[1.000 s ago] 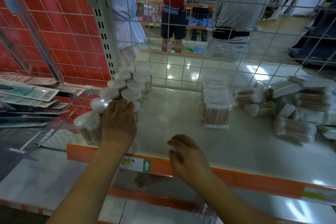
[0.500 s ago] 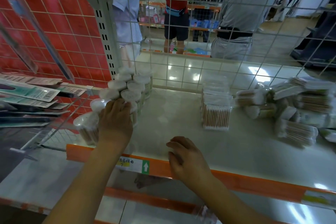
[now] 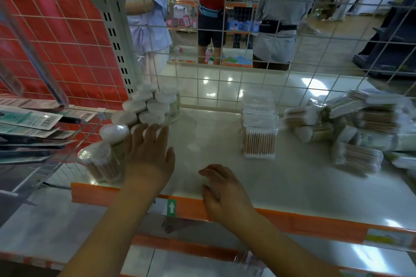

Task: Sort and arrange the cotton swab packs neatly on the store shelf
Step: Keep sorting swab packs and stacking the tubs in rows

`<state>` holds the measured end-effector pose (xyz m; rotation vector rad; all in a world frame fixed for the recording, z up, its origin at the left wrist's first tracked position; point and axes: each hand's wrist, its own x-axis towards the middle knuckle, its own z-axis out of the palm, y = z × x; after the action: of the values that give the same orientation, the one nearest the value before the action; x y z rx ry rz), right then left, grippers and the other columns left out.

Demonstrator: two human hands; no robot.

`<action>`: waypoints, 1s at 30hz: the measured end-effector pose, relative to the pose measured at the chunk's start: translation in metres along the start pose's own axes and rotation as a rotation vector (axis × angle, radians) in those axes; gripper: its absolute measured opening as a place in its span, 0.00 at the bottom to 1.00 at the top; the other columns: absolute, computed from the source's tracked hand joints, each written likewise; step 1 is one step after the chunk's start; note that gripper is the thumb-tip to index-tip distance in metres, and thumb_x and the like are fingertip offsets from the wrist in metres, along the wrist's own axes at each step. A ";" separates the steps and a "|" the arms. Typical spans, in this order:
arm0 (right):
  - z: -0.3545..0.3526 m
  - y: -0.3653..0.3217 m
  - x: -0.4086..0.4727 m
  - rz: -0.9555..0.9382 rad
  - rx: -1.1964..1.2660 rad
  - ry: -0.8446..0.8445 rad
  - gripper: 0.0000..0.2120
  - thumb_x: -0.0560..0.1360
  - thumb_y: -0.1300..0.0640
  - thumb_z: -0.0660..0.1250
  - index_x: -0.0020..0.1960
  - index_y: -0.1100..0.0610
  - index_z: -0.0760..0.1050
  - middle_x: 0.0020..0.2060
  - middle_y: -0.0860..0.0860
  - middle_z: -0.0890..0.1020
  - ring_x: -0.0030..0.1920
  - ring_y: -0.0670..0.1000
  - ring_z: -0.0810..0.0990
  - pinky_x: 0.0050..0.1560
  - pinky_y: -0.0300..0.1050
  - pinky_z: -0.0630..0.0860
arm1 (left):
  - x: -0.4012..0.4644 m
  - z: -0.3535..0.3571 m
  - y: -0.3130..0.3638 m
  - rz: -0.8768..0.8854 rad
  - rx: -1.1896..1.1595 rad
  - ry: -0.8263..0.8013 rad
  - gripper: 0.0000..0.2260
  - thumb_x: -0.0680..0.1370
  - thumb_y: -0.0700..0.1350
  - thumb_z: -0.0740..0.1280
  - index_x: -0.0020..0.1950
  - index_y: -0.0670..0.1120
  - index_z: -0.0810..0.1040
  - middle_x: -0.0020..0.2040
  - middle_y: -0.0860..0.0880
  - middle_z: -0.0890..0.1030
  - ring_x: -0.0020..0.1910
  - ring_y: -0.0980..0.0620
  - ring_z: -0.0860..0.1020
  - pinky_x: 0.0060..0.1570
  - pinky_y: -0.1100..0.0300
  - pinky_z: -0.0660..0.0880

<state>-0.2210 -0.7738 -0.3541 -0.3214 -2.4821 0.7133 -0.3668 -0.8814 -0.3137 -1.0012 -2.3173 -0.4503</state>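
At shelf [image 3: 292,186] left end, left hand [image 3: 148,155] flat, fingers straight, squaring the round tubs [image 3: 144,110]; right hand [image 3: 225,191] rests loose, holding nothing. Next: probably the loose pile [image 3: 351,128] far right.

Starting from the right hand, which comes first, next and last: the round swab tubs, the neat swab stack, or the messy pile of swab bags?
From the right hand:
1. Round swab tubs, to the left.
2. Neat swab stack, further back, slightly right.
3. Messy pile of swab bags, far right.
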 end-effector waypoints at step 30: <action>-0.173 0.138 -0.094 0.408 -0.120 0.132 0.16 0.71 0.55 0.63 0.57 0.57 0.78 0.54 0.51 0.79 0.55 0.51 0.77 0.54 0.36 0.67 | -0.027 0.037 0.258 0.309 -0.402 -0.368 0.20 0.72 0.50 0.56 0.54 0.42 0.80 0.50 0.45 0.80 0.50 0.42 0.78 0.49 0.50 0.75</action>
<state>-0.0366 -0.6191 -0.3457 -0.9090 -2.3593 0.6743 -0.1731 -0.7060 -0.3394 -1.7324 -2.3697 -0.6652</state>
